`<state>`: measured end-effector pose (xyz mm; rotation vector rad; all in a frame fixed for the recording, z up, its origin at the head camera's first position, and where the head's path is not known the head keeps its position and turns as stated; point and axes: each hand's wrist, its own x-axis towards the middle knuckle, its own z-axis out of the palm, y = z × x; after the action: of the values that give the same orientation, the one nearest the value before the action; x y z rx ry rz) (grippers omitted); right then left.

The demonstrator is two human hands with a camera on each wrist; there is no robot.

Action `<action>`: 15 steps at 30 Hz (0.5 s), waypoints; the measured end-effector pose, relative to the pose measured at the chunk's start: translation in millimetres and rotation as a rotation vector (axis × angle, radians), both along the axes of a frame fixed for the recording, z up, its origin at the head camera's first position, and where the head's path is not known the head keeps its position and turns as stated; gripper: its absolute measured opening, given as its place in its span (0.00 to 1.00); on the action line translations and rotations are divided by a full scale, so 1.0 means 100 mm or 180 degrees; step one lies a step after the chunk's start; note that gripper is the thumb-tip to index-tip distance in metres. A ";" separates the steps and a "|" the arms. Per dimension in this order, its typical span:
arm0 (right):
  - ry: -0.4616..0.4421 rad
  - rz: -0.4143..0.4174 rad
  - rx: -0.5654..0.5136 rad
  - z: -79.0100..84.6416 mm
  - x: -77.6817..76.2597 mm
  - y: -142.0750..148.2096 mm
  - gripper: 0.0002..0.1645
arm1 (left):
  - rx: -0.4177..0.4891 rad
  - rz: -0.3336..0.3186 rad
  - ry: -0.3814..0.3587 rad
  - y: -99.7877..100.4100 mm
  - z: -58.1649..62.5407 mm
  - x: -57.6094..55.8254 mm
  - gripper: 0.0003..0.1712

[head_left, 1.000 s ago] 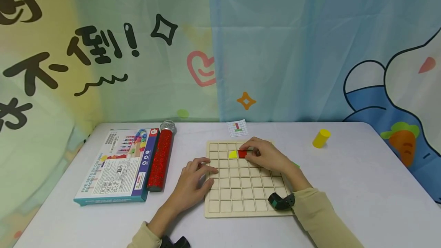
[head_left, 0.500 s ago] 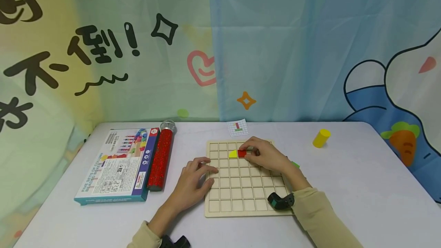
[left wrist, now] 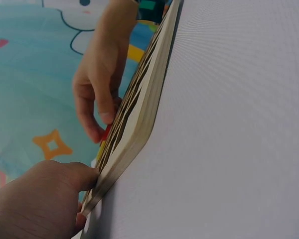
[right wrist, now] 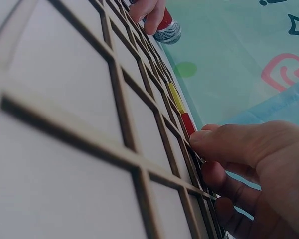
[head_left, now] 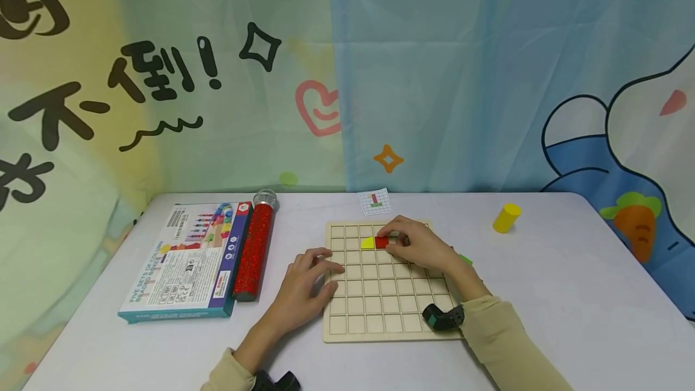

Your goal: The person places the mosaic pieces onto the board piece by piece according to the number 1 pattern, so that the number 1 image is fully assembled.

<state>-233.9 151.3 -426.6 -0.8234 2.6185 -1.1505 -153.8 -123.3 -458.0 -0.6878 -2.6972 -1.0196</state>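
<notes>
A pale wooden grid board (head_left: pixel 371 306) lies on the white table. In one of its upper rows, a yellow tile (head_left: pixel 367 243) with a rounded corner sits beside a red square tile (head_left: pixel 382 242). My right hand (head_left: pixel 415 243) reaches over the board and pinches the red tile at its right side between thumb and fingers. The right wrist view shows the thumb (right wrist: pixel 224 142) right at the red tile's end. At the board's left edge rests my left hand (head_left: pixel 306 285), fingers loosely bent; its thumb (left wrist: pixel 82 175) touches the frame.
A printed box (head_left: pixel 179 258) and a red glittery microphone (head_left: pixel 254 252) lie on the left. Behind the board is a small pattern card (head_left: pixel 374 202). A yellow cylinder (head_left: pixel 507 218) stands at the back right. A green piece (head_left: pixel 465 259) shows partly behind the right wrist.
</notes>
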 end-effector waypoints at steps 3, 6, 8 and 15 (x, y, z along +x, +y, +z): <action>0.0007 -0.0007 0.0008 0.00 0.00 0.01 0.15 | -0.0019 0.0000 -0.0005 0.01 0.00 -0.01 0.14; 0.0025 -0.0008 0.0016 0.00 0.00 0.02 0.15 | -0.0031 0.0001 -0.0013 0.01 0.00 -0.01 0.14; 0.0032 -0.0008 0.0009 0.01 0.01 0.02 0.15 | -0.0030 -0.0001 -0.0014 0.01 0.00 -0.01 0.14; 0.0055 -0.0018 -0.0008 0.02 0.03 0.04 0.13 | -0.0015 0.0006 0.0007 0.01 0.01 0.00 0.14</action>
<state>-230.9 155.0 -424.7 -0.8306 2.6354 -1.1535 -153.6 -122.2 -457.0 -0.6868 -2.6987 -1.0119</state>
